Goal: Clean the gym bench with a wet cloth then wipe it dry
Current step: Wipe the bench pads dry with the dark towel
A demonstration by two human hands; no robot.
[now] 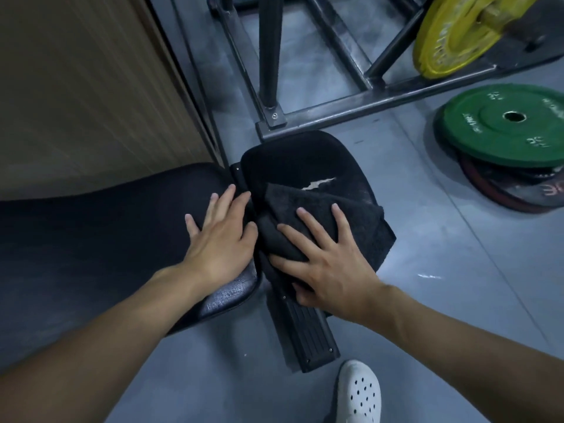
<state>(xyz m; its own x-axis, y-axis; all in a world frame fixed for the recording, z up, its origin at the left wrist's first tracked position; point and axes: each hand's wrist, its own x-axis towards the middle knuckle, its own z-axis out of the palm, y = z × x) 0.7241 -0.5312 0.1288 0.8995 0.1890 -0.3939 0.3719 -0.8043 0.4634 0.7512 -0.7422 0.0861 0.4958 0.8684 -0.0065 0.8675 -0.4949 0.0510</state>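
A black padded gym bench runs from the left, its long back pad [106, 233] meeting a smaller seat pad [293, 160] that has a torn patch showing white. A dark cloth [363, 227] lies bunched over the near part of the seat pad and hangs off its right edge. My right hand [326, 264] presses flat on the cloth, fingers spread, thumb tucked around a fold. My left hand [222, 236] rests flat and empty on the end of the back pad, beside the gap between the pads.
A wooden wall panel [76, 87] stands at the left. A steel rack frame [335, 108] crosses the grey floor beyond the seat, with a yellow plate [451, 35] on it. Green and dark plates [503, 126] are stacked at right. My white clog [360, 392] stands near the bench foot [308, 337].
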